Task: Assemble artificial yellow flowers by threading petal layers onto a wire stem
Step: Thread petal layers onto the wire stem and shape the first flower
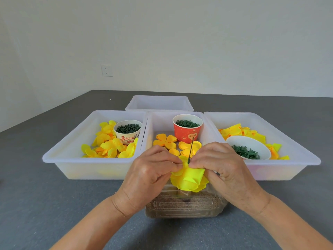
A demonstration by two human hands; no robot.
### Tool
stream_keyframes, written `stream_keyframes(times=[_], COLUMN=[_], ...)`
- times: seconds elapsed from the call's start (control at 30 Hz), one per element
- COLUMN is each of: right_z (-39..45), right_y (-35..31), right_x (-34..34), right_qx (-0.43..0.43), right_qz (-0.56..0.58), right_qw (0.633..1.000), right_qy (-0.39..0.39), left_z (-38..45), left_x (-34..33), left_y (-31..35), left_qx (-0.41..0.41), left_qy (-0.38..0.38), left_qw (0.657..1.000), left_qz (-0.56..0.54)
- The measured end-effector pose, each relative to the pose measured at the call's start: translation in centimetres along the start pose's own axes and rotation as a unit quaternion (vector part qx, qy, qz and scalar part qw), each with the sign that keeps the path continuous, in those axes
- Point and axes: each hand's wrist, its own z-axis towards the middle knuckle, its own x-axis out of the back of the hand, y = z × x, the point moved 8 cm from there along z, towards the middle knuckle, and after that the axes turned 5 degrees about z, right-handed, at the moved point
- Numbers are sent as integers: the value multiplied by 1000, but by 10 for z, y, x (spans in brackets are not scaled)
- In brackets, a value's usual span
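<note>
A yellow flower [189,179] of stacked petal layers hangs between my two hands, above a clear box. A thin green wire stem [190,150] sticks up out of its top. My left hand [153,170] pinches the petals at the stem from the left. My right hand [221,168] pinches them from the right, fingertips almost touching the left ones. Loose yellow and orange petal layers [167,141] lie in the middle tray behind my hands.
Three white trays stand side by side: the left tray [59,159] with yellow petals and a cup of green parts [128,131], the middle tray with a red cup [187,129], the right tray [297,150] with a white bowl [252,147]. A fourth tray [159,102] stands behind. A clear ribbed box [183,204] sits under my hands.
</note>
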Motion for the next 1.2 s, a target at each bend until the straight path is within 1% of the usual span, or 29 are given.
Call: stream_keyframes(times=[0.23, 0.3, 0.4, 0.47, 0.57, 0.63, 0.7, 0.77, 0.87, 0.93, 1.03, 1.1, 1.2], right_z=[-5, -4, -2, -1, -1, -1, -2, -3, -4, -4, -4, -3, -4], right_y=[4, 4, 3, 4, 10, 15, 20, 23, 22, 23, 25, 24, 25], right_x=[-2, -3, -2, -1, -1, -1, -1, -1, -2, -2, -1, -2, -3], right_qx=[-4, -6, -8, -27, -92, -135, -179, -213, -226, -232, -229, -214, -213], right_qz=[10, 9, 4, 18, 80, 113, 143, 166, 163, 154, 137, 123, 118], right_qw=[1000, 999, 999, 998, 991, 983, 973, 963, 960, 961, 964, 969, 970], right_qy=[-29, -34, -45, -48, -50, -42, -21, -6, -7, -9, -11, -16, -23], left_z=[-3, -3, -3, -2, 0, 3, 8, 13, 21, 23, 20, 17, 13], left_x=[0, 0, -2, 0, 6, 8, 6, -3, -21, -27, -32, -34, -36], left_y=[4, 5, 5, 1, -4, -10, -20, -27, -27, -29, -33, -34, -34], left_qx=[-16, -28, -26, 5, 64, 127, 196, 253, 275, 290, 325, 331, 326], left_qy=[-2, -4, -19, -30, -39, -27, -15, -31, -82, -97, -81, -70, -54], left_qw=[1000, 999, 999, 999, 995, 985, 970, 950, 936, 924, 896, 894, 895], left_qz=[11, 29, 36, 8, -66, -116, -142, -177, -206, -230, -291, -295, -300])
